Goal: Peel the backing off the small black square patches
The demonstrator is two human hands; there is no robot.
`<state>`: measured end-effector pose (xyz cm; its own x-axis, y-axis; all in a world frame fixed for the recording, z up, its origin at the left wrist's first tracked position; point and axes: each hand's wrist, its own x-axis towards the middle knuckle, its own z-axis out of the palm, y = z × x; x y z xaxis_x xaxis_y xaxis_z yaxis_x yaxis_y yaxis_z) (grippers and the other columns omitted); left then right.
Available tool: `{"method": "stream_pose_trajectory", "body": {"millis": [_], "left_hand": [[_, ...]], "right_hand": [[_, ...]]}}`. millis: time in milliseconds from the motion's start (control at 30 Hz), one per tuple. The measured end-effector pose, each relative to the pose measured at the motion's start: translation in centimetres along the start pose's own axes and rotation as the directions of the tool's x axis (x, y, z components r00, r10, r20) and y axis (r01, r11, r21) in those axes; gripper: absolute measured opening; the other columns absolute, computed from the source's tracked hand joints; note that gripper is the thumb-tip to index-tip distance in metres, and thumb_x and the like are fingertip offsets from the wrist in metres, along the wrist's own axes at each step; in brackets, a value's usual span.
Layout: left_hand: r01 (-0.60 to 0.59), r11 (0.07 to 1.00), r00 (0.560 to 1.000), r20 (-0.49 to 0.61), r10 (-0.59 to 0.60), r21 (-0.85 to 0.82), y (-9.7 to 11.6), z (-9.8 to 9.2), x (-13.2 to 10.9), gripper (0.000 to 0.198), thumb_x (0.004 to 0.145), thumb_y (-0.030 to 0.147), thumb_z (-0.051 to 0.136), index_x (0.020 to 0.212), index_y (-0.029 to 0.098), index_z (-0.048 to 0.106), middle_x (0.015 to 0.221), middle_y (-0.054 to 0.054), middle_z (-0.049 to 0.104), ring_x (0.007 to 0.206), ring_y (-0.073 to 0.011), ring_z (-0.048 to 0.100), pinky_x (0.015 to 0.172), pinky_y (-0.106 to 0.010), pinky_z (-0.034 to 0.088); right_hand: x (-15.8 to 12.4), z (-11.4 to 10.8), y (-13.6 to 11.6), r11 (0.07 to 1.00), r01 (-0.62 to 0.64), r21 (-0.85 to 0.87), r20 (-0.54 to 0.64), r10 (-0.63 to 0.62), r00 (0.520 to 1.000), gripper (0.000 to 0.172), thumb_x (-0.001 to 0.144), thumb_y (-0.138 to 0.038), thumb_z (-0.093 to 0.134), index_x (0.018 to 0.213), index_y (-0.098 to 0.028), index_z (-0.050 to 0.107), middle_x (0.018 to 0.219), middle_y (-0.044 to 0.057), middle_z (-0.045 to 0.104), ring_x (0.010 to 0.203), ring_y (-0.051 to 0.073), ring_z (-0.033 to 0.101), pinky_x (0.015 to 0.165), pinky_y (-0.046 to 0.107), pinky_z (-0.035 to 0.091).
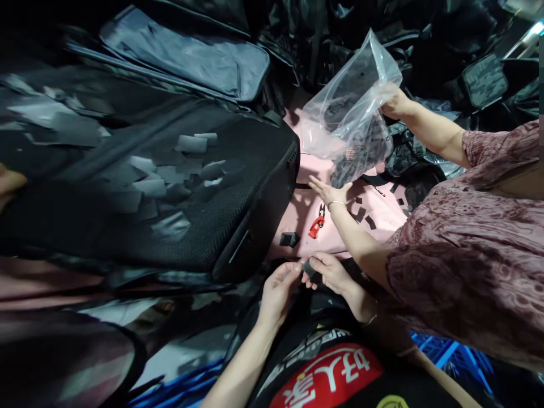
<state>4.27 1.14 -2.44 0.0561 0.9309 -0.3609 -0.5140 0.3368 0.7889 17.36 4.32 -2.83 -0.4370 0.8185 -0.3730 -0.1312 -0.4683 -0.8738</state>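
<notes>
Just above my lap, my right hand (334, 276) pinches a small dark square piece (313, 270) between thumb and fingers. My left hand (279, 286) is closed at the left edge of the same piece, thumb and forefinger pressed together there; the exact grip is too small to see. Beyond my hands, red-handled thread snips (317, 224) lie on a pink surface (331, 241). Beside them is a small stack of dark pieces (289, 238), with several loose dark pieces (360, 214) farther right.
At left, a large black mesh-covered bag (238, 187) carries many scattered grey pieces (151, 187). A co-worker at right lifts a clear plastic bag (352, 96) over a patterned dark item (361, 150), forearm close to my right hand. A grey-lined open case (187, 56) lies behind.
</notes>
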Motion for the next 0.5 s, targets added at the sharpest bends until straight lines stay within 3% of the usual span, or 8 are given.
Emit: {"method": "stream_pose_trajectory", "body": {"millis": [133,233,367,500], "left_hand": [[-0.047,0.988,0.985,-0.171,0.021,-0.149,0.2,-1.1,0.0,0.023,0.062,0.032,0.076,0.065,0.015,0.061,0.056,0.003,0.053,0.051,-0.0096,0.048,0.051,-0.021,0.042],[-0.06,0.973,0.968,-0.252,0.002,-0.225,1.2,-2.3,-0.2,0.022,0.057,0.026,0.078,0.063,0.015,0.061,0.073,0.001,0.059,0.061,-0.0091,0.052,0.055,-0.02,0.045],[0.064,0.964,0.971,-0.207,-0.12,-0.257,2.1,-3.4,-0.7,0.027,0.05,0.019,0.082,0.057,0.014,0.057,0.083,-0.002,0.063,0.062,-0.0091,0.055,0.054,-0.019,0.048],[0.126,0.943,0.983,-0.092,-0.161,-0.308,1.3,-2.8,-1.1,0.035,0.05,0.016,0.082,0.082,0.015,0.067,0.078,-0.004,0.063,0.06,-0.0087,0.053,0.052,-0.018,0.046]], "right_hand": [[-0.2,-0.2,0.1,0.997,-0.04,0.07,0.0,0.04,0.999,0.032,0.078,-0.041,0.064,0.098,-0.018,0.054,0.066,0.001,0.061,0.054,0.013,0.058,0.046,0.02,0.04],[-0.4,-0.5,-0.2,0.99,-0.011,0.14,-0.004,0.012,1.0,0.043,0.071,-0.044,0.069,0.1,-0.016,0.055,0.075,0.003,0.065,0.064,0.013,0.062,0.054,0.022,0.046],[0.0,-0.8,-0.2,0.999,0.0,0.038,-0.12,0.005,0.993,0.038,0.068,-0.047,0.069,0.083,-0.013,0.058,0.061,0.001,0.062,0.049,0.008,0.055,0.043,0.017,0.039],[0.4,-0.4,0.1,0.984,0.017,-0.177,-0.195,-0.052,0.979,0.04,0.072,-0.052,0.062,0.068,-0.013,0.055,0.046,-0.004,0.051,0.034,0.005,0.042,0.033,0.016,0.027]]}}
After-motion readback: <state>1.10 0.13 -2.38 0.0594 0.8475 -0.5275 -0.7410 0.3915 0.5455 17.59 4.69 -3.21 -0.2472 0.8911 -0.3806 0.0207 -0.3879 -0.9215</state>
